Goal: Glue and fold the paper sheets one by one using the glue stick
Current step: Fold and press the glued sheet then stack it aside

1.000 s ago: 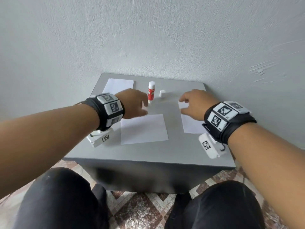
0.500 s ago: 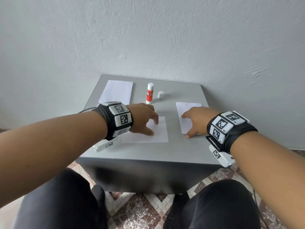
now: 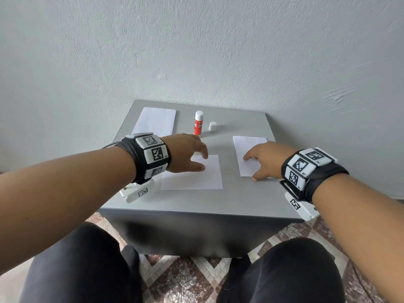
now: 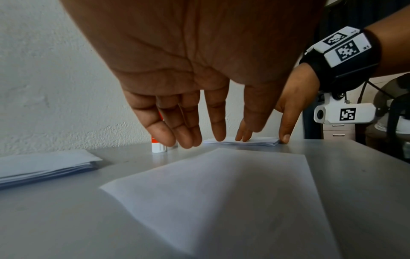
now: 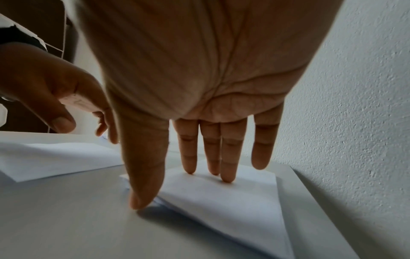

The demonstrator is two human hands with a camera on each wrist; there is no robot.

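A single white sheet [image 3: 192, 174] lies in the middle of the grey table [image 3: 240, 197]. My left hand [image 3: 200, 161] hovers just above the sheet's far left part, fingers straight and holding nothing; the left wrist view shows its fingertips [image 4: 188, 138] off the sheet [image 4: 221, 192]. My right hand [image 3: 253, 167] rests on a small stack of paper [image 3: 248, 144] at the right. Its fingers [image 5: 226, 175] lie straight on top of the stack [image 5: 233, 198] and the thumb touches the near corner. The red and white glue stick [image 3: 198, 123] stands uncapped at the back, its cap [image 3: 212, 126] beside it.
Another stack of white paper [image 3: 154, 120] lies at the table's back left. A textured wall rises right behind the table. My knees and a patterned tile floor [image 3: 181, 276] are below the table's front edge.
Both hands drew back from beside the glue stick toward me. The left came over the middle sheet and the right settled on the right stack, where both have stayed for the last half second.
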